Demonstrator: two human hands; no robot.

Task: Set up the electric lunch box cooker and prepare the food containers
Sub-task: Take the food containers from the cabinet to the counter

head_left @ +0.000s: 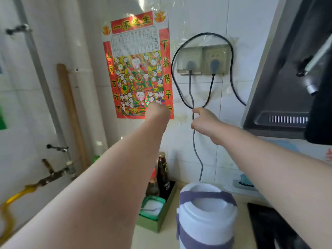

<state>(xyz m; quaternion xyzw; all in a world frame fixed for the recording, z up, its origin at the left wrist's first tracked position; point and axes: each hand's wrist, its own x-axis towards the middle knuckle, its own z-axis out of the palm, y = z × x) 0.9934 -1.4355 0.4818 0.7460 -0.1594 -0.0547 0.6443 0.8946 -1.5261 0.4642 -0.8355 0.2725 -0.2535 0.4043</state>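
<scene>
The white and purple electric lunch box cooker [206,214] stands on the counter at the bottom centre. Its grey power cord [195,150] rises up the tiled wall to a plug [189,65] in the left wall socket [189,60] under a clear cover. My right hand [203,123] is raised at the wall with its fingers closed around the grey cord below the socket. My left hand [158,112] is stretched toward the wall in front of the poster, fingers curled in, nothing seen in it.
A second plug with a black looped cord [231,56] sits in the right socket [215,59]. A red poster [138,65] hangs left. A green tray [158,223] holds sauce bottles [162,173] and a salt tub. Range hood [287,87] and black hob [276,229] at right.
</scene>
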